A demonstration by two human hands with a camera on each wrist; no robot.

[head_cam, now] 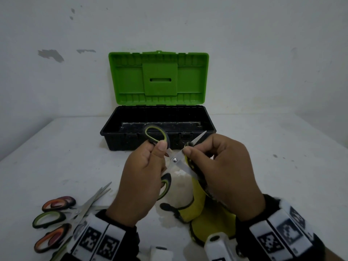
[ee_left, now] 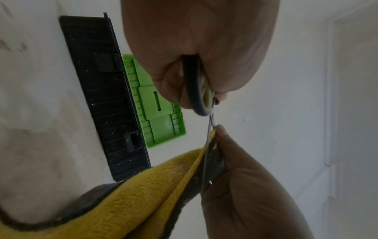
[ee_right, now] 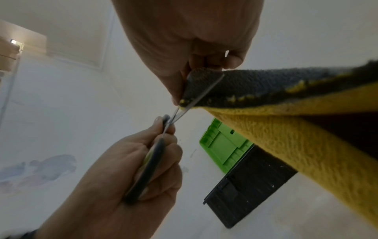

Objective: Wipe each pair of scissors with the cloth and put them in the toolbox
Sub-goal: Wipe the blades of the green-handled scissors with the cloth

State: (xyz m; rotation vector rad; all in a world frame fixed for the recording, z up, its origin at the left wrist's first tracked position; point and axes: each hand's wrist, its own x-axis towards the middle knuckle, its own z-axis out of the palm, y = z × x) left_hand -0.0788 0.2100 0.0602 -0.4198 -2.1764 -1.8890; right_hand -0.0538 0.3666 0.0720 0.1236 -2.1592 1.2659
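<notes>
My left hand (head_cam: 145, 178) grips the handles of a pair of green-and-black scissors (head_cam: 175, 160), held up in front of the toolbox with the blades spread apart. My right hand (head_cam: 222, 166) pinches the yellow-and-grey cloth (head_cam: 207, 215) around one blade, thumb near the pivot. The cloth hangs down to the table. In the left wrist view the scissors (ee_left: 201, 97) meet the cloth (ee_left: 143, 194) edge-on, and in the right wrist view the blades (ee_right: 194, 98) run under the cloth (ee_right: 286, 129). The toolbox (head_cam: 113, 136) stands open behind, black base, green lid upright.
Several more scissors (head_cam: 62, 217) with orange and green handles lie in a pile at the table's front left, beside my left wrist. The white table (head_cam: 282, 157) meets a white wall just behind the toolbox.
</notes>
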